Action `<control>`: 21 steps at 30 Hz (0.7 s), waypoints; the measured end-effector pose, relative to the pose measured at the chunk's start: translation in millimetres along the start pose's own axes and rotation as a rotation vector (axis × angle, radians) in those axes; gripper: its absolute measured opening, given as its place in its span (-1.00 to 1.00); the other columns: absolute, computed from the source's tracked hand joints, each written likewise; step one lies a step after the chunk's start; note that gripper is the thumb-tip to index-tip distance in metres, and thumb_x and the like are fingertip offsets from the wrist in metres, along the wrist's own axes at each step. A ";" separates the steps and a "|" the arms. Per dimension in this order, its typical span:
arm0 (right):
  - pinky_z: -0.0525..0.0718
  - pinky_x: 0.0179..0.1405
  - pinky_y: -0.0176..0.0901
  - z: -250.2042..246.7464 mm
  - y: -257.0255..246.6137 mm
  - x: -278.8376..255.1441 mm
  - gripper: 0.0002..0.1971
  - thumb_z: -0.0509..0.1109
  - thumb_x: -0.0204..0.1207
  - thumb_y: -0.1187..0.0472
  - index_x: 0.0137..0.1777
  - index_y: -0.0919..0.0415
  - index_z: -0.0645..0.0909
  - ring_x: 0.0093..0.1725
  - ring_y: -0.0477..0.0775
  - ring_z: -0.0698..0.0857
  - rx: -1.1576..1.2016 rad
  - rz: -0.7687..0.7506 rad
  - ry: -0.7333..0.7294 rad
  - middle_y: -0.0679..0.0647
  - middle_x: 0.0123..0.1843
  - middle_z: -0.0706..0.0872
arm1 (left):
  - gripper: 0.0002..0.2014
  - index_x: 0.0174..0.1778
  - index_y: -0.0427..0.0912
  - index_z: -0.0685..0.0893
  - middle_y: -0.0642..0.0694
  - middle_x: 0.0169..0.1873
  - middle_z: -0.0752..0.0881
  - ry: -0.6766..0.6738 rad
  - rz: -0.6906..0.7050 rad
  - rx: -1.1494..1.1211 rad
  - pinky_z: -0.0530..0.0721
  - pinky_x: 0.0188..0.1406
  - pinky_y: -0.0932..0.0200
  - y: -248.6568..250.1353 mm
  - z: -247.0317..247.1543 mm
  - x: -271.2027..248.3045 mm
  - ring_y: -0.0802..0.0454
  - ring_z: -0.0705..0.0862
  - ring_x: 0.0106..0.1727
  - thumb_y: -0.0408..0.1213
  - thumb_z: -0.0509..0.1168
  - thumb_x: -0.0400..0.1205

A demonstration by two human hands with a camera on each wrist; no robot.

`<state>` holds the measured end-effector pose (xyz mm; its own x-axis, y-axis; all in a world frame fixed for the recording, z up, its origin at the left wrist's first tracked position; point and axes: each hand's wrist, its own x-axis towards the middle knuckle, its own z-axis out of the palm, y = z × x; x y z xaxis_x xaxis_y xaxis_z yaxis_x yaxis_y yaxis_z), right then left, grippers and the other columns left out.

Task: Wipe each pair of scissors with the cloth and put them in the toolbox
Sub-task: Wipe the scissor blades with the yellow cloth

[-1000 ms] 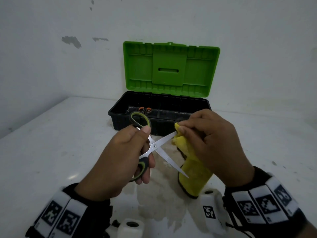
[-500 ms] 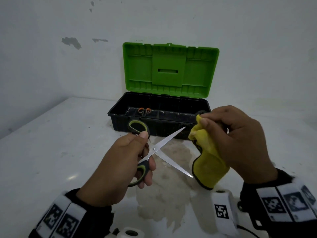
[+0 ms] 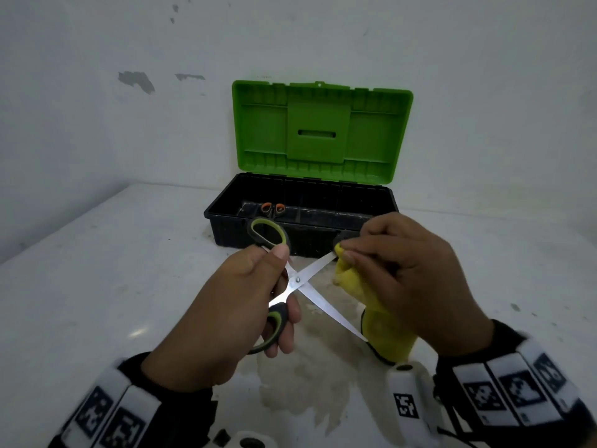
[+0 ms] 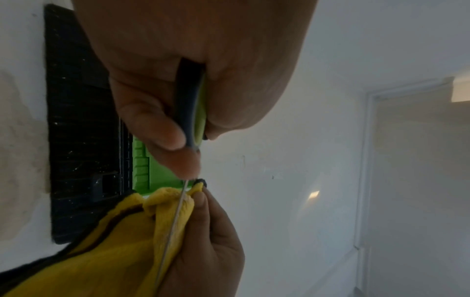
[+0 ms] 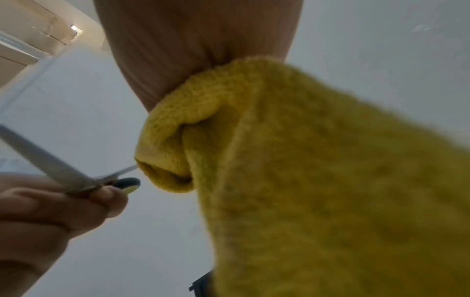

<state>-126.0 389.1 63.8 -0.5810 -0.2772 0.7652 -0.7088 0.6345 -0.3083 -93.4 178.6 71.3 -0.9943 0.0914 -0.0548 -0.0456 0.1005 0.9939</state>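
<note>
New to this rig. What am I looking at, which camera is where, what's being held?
No machine: the grips are a person's bare hands, wearing marker-printed wristbands. One picture comes from a head camera; two look along the wrists. The left grip holds open steel scissors with black-and-green handles; the right grip pinches a yellow cloth with dark edging round one blade tip. On the white table stands a black plastic toolbox, green lid up, orange handles showing inside.
</note>
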 end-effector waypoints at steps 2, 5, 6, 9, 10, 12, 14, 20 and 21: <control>0.46 -0.10 -0.59 5.9 -10.0 -2.1 -0.88 0.53 0.52 0.21 -0.01 0.19 0.84 -0.14 -0.16 0.63 0.028 -0.048 -0.026 0.03 -0.13 0.68 | -0.60 -0.24 -0.27 0.40 -0.28 -0.47 0.70 -0.006 0.011 0.011 0.49 -0.66 0.13 0.2 -0.5 -0.1 -0.17 0.58 -0.64 0.00 0.10 0.76; 0.46 -0.06 -0.60 8.5 -16.8 -2.5 -0.87 0.53 0.51 0.24 0.03 0.20 0.84 -0.12 -0.16 0.63 0.056 -0.098 -0.072 0.04 -0.11 0.68 | -0.59 -0.23 -0.30 0.40 -0.29 -0.46 0.71 -0.011 0.035 0.035 0.50 -0.65 0.12 1.3 -1.7 -1.1 -0.19 0.58 -0.63 -0.01 0.09 0.76; 0.46 -0.06 -0.60 6.8 -14.4 -1.8 -0.87 0.53 0.52 0.22 0.02 0.19 0.83 -0.12 -0.17 0.63 0.057 -0.094 -0.073 0.04 -0.11 0.69 | -0.59 -0.23 -0.30 0.40 -0.28 -0.47 0.71 -0.009 0.047 0.043 0.50 -0.64 0.12 1.5 -1.8 -1.5 -0.19 0.58 -0.63 -0.02 0.09 0.76; 0.49 -0.08 -0.59 2.4 -5.1 0.1 -0.88 0.51 0.52 0.20 0.00 0.17 0.83 -0.10 -0.19 0.64 0.030 -0.029 -0.012 0.03 -0.10 0.70 | -0.62 -0.29 -0.20 0.43 -0.25 -0.49 0.70 -0.002 0.080 0.045 0.50 -0.63 0.12 1.9 -0.7 -2.8 -0.19 0.58 -0.63 -0.05 0.08 0.77; 0.51 -0.09 -0.55 2.8 -4.8 -0.1 -0.89 0.54 0.51 0.22 -0.01 0.17 0.84 -0.10 -0.18 0.64 0.024 -0.014 0.010 0.02 -0.10 0.70 | -0.63 -0.29 -0.19 0.43 -0.25 -0.49 0.70 -0.001 0.086 0.042 0.50 -0.63 0.13 2.1 -0.4 -2.6 -0.19 0.58 -0.63 -0.05 0.08 0.77; 0.54 -0.13 -0.49 7.3 -11.7 -1.0 -0.89 0.55 0.49 0.27 -0.01 0.18 0.84 -0.12 -0.15 0.64 0.027 -0.028 0.010 0.03 -0.11 0.69 | -0.63 -0.29 -0.20 0.42 -0.26 -0.48 0.70 -0.002 0.091 0.036 0.49 -0.64 0.12 2.2 -0.1 -1.0 -0.18 0.57 -0.64 -0.05 0.09 0.77; 0.55 -0.14 -0.44 14.0 -23.3 -2.3 -0.89 0.53 0.52 0.24 0.00 0.19 0.84 -0.13 -0.10 0.64 0.040 -0.090 -0.044 0.04 -0.12 0.68 | -0.62 -0.27 -0.23 0.41 -0.27 -0.48 0.69 -0.014 0.080 0.036 0.48 -0.64 0.12 1.8 -1.1 0.2 -0.18 0.56 -0.64 -0.03 0.09 0.76; 0.47 -0.09 -0.58 11.6 -14.3 -0.9 -0.86 0.49 0.52 0.18 -0.02 0.18 0.84 -0.13 -0.15 0.63 0.039 -0.059 -0.033 0.03 -0.13 0.68 | -0.62 -0.21 -0.24 0.50 -0.30 -0.45 0.70 -0.031 0.080 0.070 0.49 -0.64 0.14 -0.3 -9.2 -1.5 -0.17 0.56 -0.64 -0.01 0.10 0.75; 0.46 -0.08 -0.60 10.2 -9.0 -0.2 -0.85 0.49 0.51 0.17 -0.03 0.17 0.84 -0.12 -0.19 0.63 0.029 -0.020 -0.006 0.02 -0.13 0.69 | -0.63 -0.23 -0.20 0.50 -0.31 -0.44 0.70 -0.031 0.081 0.065 0.48 -0.63 0.14 -0.7 -10.4 -1.6 -0.18 0.56 -0.63 -0.01 0.10 0.75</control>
<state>-123.6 376.1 60.6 -0.5691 -0.2940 0.7679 -0.7314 0.6077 -0.3094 -92.7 168.1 71.7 -0.9910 0.1325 0.0211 0.0418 0.1554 0.9870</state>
